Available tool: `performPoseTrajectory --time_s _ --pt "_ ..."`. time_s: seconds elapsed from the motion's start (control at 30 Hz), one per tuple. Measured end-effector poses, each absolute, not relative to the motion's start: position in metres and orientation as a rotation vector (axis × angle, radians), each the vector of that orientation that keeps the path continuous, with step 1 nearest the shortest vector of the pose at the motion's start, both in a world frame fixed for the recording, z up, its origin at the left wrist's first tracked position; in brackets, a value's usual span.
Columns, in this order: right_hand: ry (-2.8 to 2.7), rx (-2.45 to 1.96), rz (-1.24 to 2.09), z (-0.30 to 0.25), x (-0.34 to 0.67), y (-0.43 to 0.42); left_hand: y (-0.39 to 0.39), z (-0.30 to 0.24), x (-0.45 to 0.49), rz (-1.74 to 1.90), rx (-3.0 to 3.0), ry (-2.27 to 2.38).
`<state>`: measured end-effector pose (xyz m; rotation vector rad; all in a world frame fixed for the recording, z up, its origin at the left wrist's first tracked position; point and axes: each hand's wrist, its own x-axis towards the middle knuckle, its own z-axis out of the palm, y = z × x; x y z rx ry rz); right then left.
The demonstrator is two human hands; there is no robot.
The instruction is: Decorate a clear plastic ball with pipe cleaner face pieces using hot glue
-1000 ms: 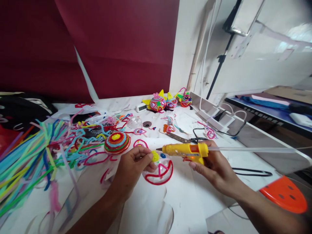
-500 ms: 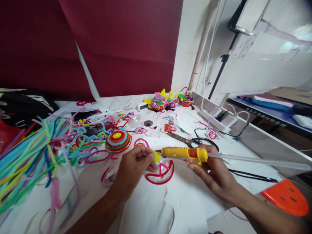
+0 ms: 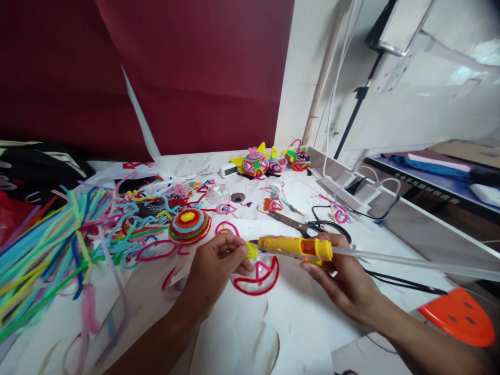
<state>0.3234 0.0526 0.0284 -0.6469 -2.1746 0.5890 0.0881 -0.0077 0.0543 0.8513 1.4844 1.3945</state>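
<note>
Left hand point(image 3: 219, 265) pinches a yellow disc point(image 3: 252, 251) between thumb and fingers, above the tabletop point(image 3: 295, 185) and near a red crescent point(image 3: 255, 293). Right hand point(image 3: 346, 273) grips a yellow glue gun point(image 3: 287, 246), its nozzle point(image 3: 254, 241) aimed at the disc's upper edge; whether they touch, I cannot tell. From the gun's rear juts a glue stick point(image 3: 390, 258). Scissors point(image 3: 291, 222) lie beyond the gun.

2 bare forearms point(image 3: 162, 333) tapering to narrow wrists point(image 3: 369, 304), left hand point(image 3: 219, 264) and right hand point(image 3: 344, 278) equally bare
</note>
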Motion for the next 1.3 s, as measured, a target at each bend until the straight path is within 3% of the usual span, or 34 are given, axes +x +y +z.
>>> performPoseTrajectory --time_s 1.3 --pt "-2.189 -0.634 0.476 0.0246 0.3275 0.0525 -0.0089 0.0521 0.0867 1.385 0.897 1.472"
